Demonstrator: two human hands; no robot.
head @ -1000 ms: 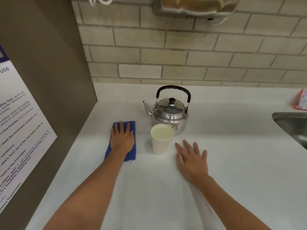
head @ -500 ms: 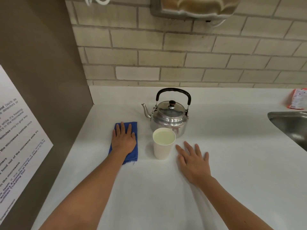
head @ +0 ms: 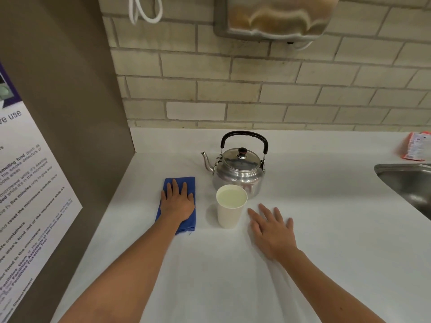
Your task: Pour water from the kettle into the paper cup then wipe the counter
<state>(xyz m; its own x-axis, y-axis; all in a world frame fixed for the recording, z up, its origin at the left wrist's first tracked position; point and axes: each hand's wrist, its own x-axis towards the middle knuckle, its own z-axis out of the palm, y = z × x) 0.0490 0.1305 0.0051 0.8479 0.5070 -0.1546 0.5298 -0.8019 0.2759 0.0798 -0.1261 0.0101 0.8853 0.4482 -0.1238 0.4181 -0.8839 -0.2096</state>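
A shiny metal kettle [head: 238, 173] with a black handle stands upright on the white counter [head: 326, 229], spout pointing left. Directly in front of it is a white paper cup [head: 229, 213] with water nearly up to its rim. To the cup's left lies a folded blue cloth [head: 187, 226]. My left hand [head: 178, 202] rests flat on the cloth with fingers spread, pressing rather than gripping. My right hand [head: 271, 229] lies flat and empty on the counter just right of the cup, not touching it.
A brown side panel [head: 70, 113] with a printed notice [head: 23, 194] walls off the left. The brick wall behind carries a metal dispenser [head: 275, 15]. A steel sink [head: 408, 180] is set in at the right edge, and a red-and-white packet [head: 417, 145] lies behind it.
Only the view has shifted a little. Both hands, the cloth, the cup and the kettle stay where they were.
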